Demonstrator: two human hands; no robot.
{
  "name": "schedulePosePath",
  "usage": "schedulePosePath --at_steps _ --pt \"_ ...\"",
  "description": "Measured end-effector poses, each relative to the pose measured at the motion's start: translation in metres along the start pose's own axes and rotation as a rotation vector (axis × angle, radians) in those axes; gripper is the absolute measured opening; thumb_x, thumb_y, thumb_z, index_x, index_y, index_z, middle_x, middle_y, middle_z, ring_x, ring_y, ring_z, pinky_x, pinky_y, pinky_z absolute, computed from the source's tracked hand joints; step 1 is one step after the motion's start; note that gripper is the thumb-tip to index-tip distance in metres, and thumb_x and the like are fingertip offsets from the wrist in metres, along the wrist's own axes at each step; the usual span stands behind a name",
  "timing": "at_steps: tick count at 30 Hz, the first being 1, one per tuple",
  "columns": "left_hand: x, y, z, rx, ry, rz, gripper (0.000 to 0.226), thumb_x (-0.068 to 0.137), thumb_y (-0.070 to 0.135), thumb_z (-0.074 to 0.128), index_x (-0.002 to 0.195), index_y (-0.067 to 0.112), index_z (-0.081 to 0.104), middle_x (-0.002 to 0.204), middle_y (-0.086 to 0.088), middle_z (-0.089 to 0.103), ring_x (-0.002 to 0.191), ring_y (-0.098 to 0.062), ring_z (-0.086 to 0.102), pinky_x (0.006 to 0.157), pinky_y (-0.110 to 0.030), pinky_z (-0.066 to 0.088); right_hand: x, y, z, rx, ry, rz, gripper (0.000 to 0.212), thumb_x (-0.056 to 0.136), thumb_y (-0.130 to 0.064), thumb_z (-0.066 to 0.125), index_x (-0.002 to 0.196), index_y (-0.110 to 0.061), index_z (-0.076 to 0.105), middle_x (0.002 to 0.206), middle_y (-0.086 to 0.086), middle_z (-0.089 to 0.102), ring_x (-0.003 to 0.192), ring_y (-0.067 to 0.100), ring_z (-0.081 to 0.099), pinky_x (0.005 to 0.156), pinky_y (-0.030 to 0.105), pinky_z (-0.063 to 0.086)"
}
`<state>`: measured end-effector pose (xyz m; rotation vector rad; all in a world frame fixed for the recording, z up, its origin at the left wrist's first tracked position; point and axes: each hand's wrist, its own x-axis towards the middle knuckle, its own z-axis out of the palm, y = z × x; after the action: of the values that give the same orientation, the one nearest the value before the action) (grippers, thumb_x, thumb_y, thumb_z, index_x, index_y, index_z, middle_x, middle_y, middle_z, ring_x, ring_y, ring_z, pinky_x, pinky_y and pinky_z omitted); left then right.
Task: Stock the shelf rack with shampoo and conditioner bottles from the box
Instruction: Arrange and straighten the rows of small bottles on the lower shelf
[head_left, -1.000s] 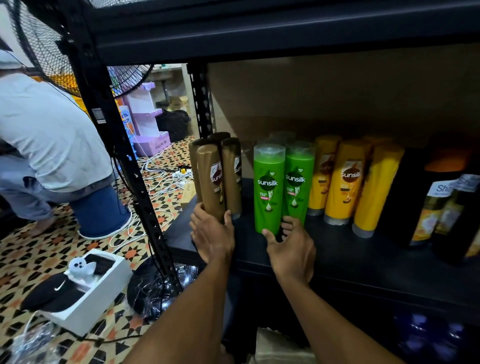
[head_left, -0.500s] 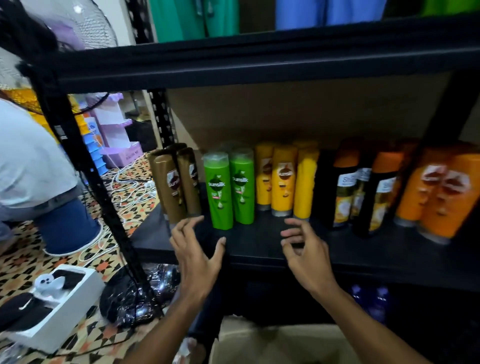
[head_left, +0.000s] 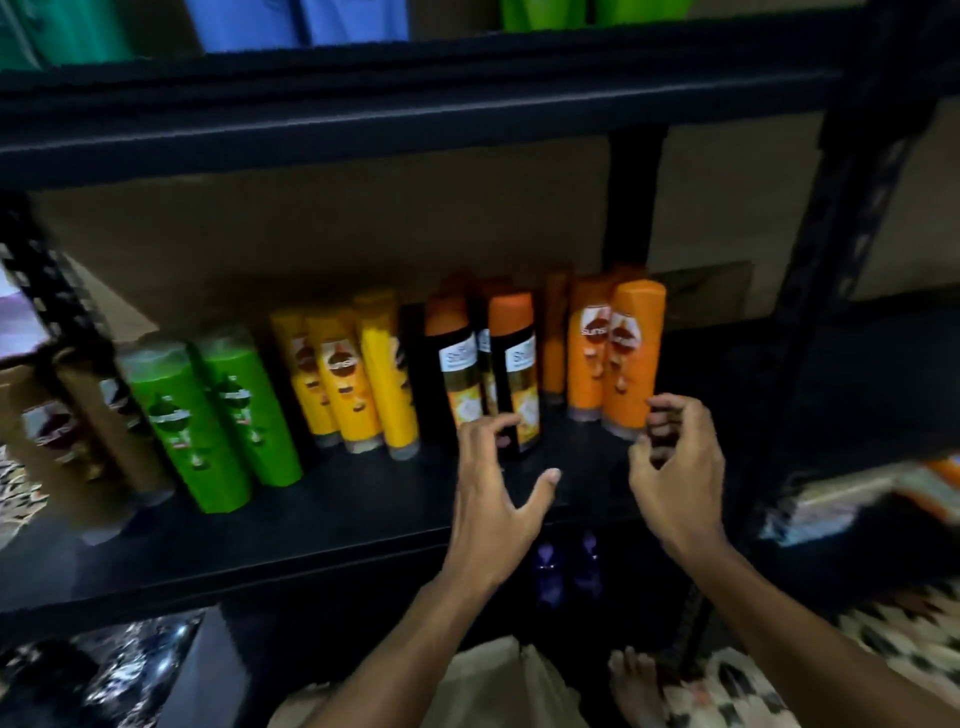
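Note:
A black shelf rack (head_left: 332, 525) carries rows of upright bottles: brown bottles (head_left: 78, 431) at the far left, green bottles (head_left: 218, 415), yellow bottles (head_left: 353, 379), black bottles with orange caps (head_left: 511, 374) and orange bottles (head_left: 618, 358). My left hand (head_left: 493, 493) hovers open in front of the black bottles, fingertips close to the nearest one. My right hand (head_left: 675, 462) is open with curled fingers beside the rightmost orange bottle. Neither hand holds anything. The box is not clearly in view.
The shelf above (head_left: 415, 98) holds green and blue bottles. Purple bottles (head_left: 566, 566) stand on the shelf below. A black upright post (head_left: 831, 291) stands to the right. Free shelf space lies right of the orange bottles. My bare foot (head_left: 639, 686) rests on patterned floor.
Both hands left the brown and green bottles and moved right along the shelf to the black and orange bottles. The view turned right with them.

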<state>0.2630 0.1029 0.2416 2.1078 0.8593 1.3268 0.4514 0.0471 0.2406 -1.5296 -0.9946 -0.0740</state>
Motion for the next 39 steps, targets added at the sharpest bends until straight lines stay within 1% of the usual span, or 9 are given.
schedulePosePath --at_steps 3,6,11,16,19,22,27,34,39 --pt "0.017 -0.004 0.045 -0.022 -0.122 -0.055 0.062 0.089 0.028 0.076 0.139 0.029 0.040 0.137 0.014 0.041 0.125 0.002 0.046 0.102 -0.030 0.048 0.015 0.029 0.002 -0.048 -0.001 0.023 0.049 0.085 -0.012 0.073 0.120 -0.029 0.043 0.114 -0.004 0.049 0.104 0.016 0.055 0.084 0.042 0.055" --pt "0.037 -0.020 0.080 -0.004 -0.151 -0.109 0.064 0.089 0.024 0.075 0.140 0.028 0.035 0.138 0.012 0.037 0.127 -0.009 0.044 0.104 -0.039 0.048 0.031 0.051 0.010 -0.085 -0.057 0.064 0.062 0.081 -0.022 0.079 0.123 -0.035 0.036 0.117 -0.005 0.042 0.109 0.017 0.050 0.089 0.048 0.053" --pt "0.056 -0.037 0.110 0.016 -0.162 -0.180 0.064 0.090 0.017 0.072 0.141 0.028 0.035 0.140 0.006 0.037 0.126 -0.012 0.043 0.106 -0.040 0.048 0.054 0.075 0.024 -0.084 -0.130 0.197 0.082 0.075 -0.038 0.086 0.133 -0.033 0.029 0.128 -0.001 0.041 0.118 0.020 0.049 0.094 0.049 0.052" --pt "0.068 -0.043 0.129 0.031 -0.111 -0.208 0.067 0.090 0.019 0.072 0.144 0.022 0.033 0.144 0.001 0.038 0.131 -0.016 0.042 0.110 -0.036 0.044 0.064 0.079 0.035 -0.072 -0.153 0.241 0.086 0.073 -0.051 0.084 0.138 -0.033 0.030 0.130 -0.004 0.051 0.115 0.018 0.057 0.090 0.044 0.054" --pt "0.081 -0.044 0.144 -0.002 -0.041 -0.269 0.074 0.091 0.019 0.072 0.149 0.017 0.027 0.150 -0.004 0.040 0.135 -0.018 0.042 0.111 -0.032 0.040 0.066 0.078 0.037 -0.067 -0.183 0.265 0.079 0.080 -0.051 0.080 0.141 -0.029 0.035 0.134 -0.003 0.056 0.113 0.018 0.060 0.091 0.042 0.054" --pt "0.096 -0.048 0.155 -0.048 0.010 -0.338 0.072 0.093 0.018 0.071 0.149 0.019 0.025 0.150 -0.007 0.045 0.135 -0.024 0.047 0.109 -0.040 0.044 0.063 0.081 0.036 -0.067 -0.174 0.267 0.064 0.085 -0.046 0.076 0.137 -0.029 0.043 0.130 -0.003 0.061 0.111 0.019 0.062 0.093 0.045 0.054" --pt "0.112 -0.049 0.165 -0.068 -0.008 -0.432 0.074 0.090 0.027 0.076 0.146 0.021 0.029 0.145 -0.010 0.053 0.128 -0.029 0.056 0.104 -0.048 0.049 0.051 0.082 0.026 -0.195 -0.115 0.213 0.062 0.093 -0.039 0.067 0.144 -0.022 0.036 0.136 0.005 0.054 0.120 0.025 0.057 0.097 0.048 0.051" --pt "0.091 -0.034 0.158 0.209 -0.091 -0.378 0.056 0.094 0.034 0.070 0.135 0.008 0.043 0.137 -0.013 0.049 0.126 -0.030 0.051 0.103 -0.043 0.045 0.033 0.076 -0.003 -0.251 -0.183 0.200 0.053 0.098 -0.031 0.062 0.142 -0.020 0.037 0.132 0.006 0.055 0.113 0.029 0.057 0.083 0.034 0.041" --pt "0.044 -0.023 0.107 0.197 -0.144 -0.309 0.055 0.092 0.037 0.072 0.132 0.013 0.044 0.131 -0.008 0.056 0.121 -0.027 0.056 0.099 -0.042 0.048 0.014 0.056 -0.021 -0.187 -0.275 0.209 0.048 0.099 -0.032 0.059 0.142 -0.025 0.037 0.128 0.001 0.057 0.115 0.025 0.057 0.091 0.040 0.047"
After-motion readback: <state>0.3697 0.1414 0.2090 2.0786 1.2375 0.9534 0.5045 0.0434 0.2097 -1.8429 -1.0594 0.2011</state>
